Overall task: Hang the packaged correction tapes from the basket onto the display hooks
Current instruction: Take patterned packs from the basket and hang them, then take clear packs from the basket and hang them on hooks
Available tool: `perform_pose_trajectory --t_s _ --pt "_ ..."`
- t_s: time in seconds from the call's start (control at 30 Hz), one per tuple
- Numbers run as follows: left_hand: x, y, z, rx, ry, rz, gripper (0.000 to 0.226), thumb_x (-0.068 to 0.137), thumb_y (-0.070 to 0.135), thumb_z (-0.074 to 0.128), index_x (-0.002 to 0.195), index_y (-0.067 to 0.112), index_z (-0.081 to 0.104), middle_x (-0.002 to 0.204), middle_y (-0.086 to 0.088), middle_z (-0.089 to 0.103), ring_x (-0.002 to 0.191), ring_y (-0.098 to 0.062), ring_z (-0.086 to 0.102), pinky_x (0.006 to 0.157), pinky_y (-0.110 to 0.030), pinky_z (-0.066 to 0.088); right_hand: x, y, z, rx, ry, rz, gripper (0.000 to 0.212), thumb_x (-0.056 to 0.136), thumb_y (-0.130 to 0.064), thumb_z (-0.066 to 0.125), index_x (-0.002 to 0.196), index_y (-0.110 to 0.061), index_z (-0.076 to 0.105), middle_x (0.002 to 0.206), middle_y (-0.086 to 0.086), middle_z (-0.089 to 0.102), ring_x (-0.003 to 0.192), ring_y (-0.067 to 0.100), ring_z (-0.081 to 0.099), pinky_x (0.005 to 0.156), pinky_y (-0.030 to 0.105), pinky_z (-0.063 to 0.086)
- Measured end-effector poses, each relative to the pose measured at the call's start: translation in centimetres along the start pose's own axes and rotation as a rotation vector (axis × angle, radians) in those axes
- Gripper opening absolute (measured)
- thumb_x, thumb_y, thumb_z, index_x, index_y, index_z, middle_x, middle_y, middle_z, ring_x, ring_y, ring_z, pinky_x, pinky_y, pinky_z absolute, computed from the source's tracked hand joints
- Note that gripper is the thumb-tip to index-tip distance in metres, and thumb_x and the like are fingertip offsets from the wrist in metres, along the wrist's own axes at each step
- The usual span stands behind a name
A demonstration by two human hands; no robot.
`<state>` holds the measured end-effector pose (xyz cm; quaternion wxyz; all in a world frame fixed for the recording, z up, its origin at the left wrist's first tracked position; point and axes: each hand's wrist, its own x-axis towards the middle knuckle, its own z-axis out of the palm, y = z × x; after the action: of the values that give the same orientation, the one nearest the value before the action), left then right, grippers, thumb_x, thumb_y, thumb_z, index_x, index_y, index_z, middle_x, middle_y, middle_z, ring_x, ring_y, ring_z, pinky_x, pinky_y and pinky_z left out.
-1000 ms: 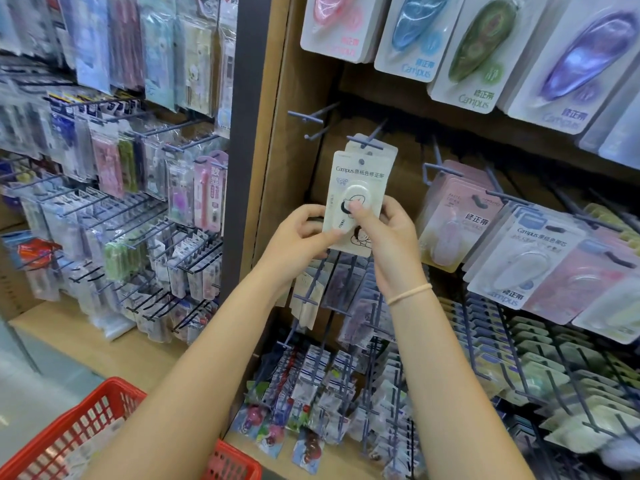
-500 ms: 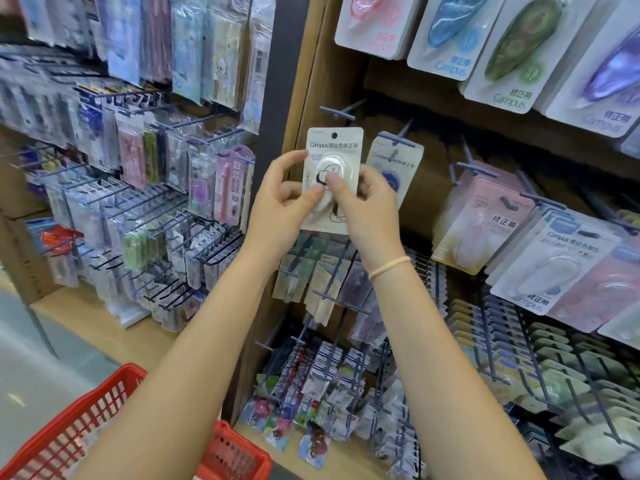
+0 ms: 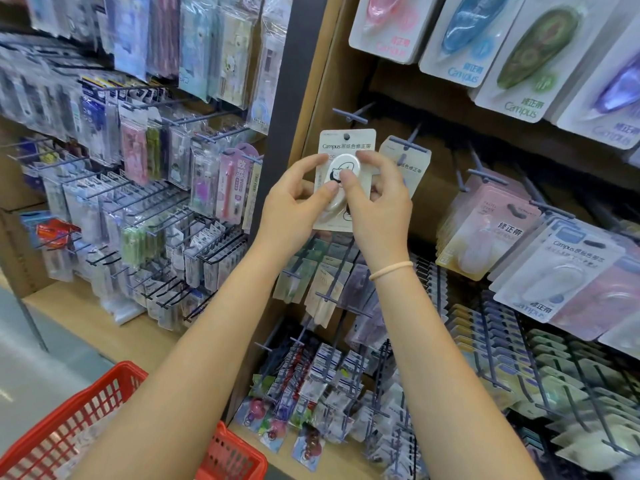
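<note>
The correction tape pack point(image 3: 346, 161) is standing upright against the wooden display panel point(image 3: 322, 109), long axis vertical, printed face outward, hang hole at top just below an empty display hook point(image 3: 350, 114). The left hand point(image 3: 294, 206) is pinching its left edge, thumb on the blister. The right hand point(image 3: 379, 202) is pinching the right side, fingers curled. Both forearms are reaching up. A red basket point(image 3: 69, 431) is sitting below left.

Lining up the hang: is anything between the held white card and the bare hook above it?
Nothing visible. Both hands hold the correction tape card just below the empty hook, with bare panel between. A hung card sits on the next hook to the right, beside the path.
</note>
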<state>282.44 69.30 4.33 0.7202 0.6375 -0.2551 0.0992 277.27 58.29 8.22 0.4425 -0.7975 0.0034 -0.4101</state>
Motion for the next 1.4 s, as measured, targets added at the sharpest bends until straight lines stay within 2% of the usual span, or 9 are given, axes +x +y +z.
perform_pose_trajectory --t_s 0.23,0.37,0.6,0.67,0.83,1.0,1.13,1.23,1.4 --pt "0.5 -1.2 0.2 0.035 -0.067 -0.009 0.048 0.105 0.029 0.057 0.151 0.033 0.044 0.110 -0.019 0.066 0.090 -0.028 0.068 0.058 -0.025 0.057 0.2 1.1 0.5 -0.083 -0.040 -0.003 0.039 0.100 -0.023 0.060 0.138 -0.018 0.054 0.139 -0.004 0.057 0.121 0.001 0.052 0.091 0.006 0.044" --pt "1.7 -3.2 1.2 0.126 -0.126 -0.053 0.058 0.108 0.032 0.051 0.157 0.047 0.026 0.143 -0.010 0.059 0.106 -0.022 0.067 0.079 -0.027 0.055 0.4 3.5 0.9 -0.136 -0.138 0.014 0.053 0.103 -0.020 0.055 0.152 -0.027 0.037 0.156 -0.007 0.041 0.130 -0.006 0.034 0.107 0.017 0.033" --pt "2.6 -3.5 1.5 0.198 -0.195 -0.087 0.058 0.109 0.040 0.043 0.159 0.051 0.016 0.151 0.003 0.054 0.113 -0.027 0.067 0.097 -0.050 0.056 0.7 4.5 0.0 -0.120 -0.206 0.061 0.059 0.105 -0.025 0.051 0.157 -0.036 0.026 0.160 -0.009 0.035 0.139 0.000 0.034 0.117 0.031 0.035" --pt "0.8 -3.6 0.7 0.251 -0.197 -0.051 0.055 0.108 0.048 0.041 0.158 0.052 0.019 0.143 0.004 0.060 0.114 -0.019 0.065 0.098 -0.044 0.055 -1.1 4.9 -0.4 -0.232 -0.146 0.019 0.054 0.104 -0.032 0.050 0.155 -0.036 0.031 0.150 -0.003 0.045 0.131 0.013 0.049 0.109 0.038 0.045" --pt "-9.7 -8.1 -4.0 0.514 0.103 0.023 0.042 0.106 0.043 0.042 0.144 0.028 0.055 0.114 0.014 0.062 0.090 0.000 0.056 0.071 -0.022 0.046 -9.5 5.7 1.5 -0.282 0.014 -0.211 0.035 0.100 -0.028 0.054 0.129 -0.010 0.059 0.114 0.006 0.050 0.098 0.014 0.052 0.086 0.011 0.040" --pt "-23.7 -18.8 -12.2 0.832 0.228 -0.423 0.056 0.097 0.049 0.038 0.131 0.013 0.065 0.121 -0.007 0.066 0.105 -0.028 0.066 0.077 -0.038 0.051 -19.2 11.4 9.7 -0.212 -0.703 0.105 0.019 0.100 -0.037 0.056 0.116 -0.026 0.056 0.088 -0.004 0.056 0.077 0.011 0.055 0.069 0.034 0.050" --pt "-37.8 -25.0 -18.4 1.079 0.208 -0.830 0.072 0.088 0.051 0.041 0.141 0.004 0.054 0.146 -0.022 0.052 0.131 -0.043 0.051 0.101 -0.056 0.045 -30.0 18.9 16.6 -0.295 -1.199 0.339 0.048 0.096 -0.045 0.062 0.135 -0.019 0.053 0.122 0.004 0.056 0.107 0.018 0.057 0.094 0.035 0.047" --pt "-46.1 -27.6 -20.2 1.158 0.259 -1.013 0.081 0.086 0.051 0.044 0.147 -0.002 0.046 0.156 -0.028 0.041 0.143 -0.049 0.039 0.111 -0.064 0.037 -38.0 24.0 20.8 -0.294 -1.405 0.495 0.055 0.094 -0.036 0.068 0.139 -0.010 0.050 0.136 0.010 0.052 0.123 0.024 0.052 0.094 0.025 0.039" --pt "-50.8 -29.5 -19.0 1.098 0.434 -1.038 0.091 0.087 0.053 0.047 0.158 0.000 0.027 0.167 -0.023 0.020 0.148 -0.038 0.030 0.116 -0.057 0.030 -47.8 29.6 26.1 -0.290 -1.495 0.895 0.055 0.095 -0.038 0.068 0.136 -0.009 0.047 0.114 0.005 0.055 0.101 0.020 0.054 0.084 0.033 0.047"
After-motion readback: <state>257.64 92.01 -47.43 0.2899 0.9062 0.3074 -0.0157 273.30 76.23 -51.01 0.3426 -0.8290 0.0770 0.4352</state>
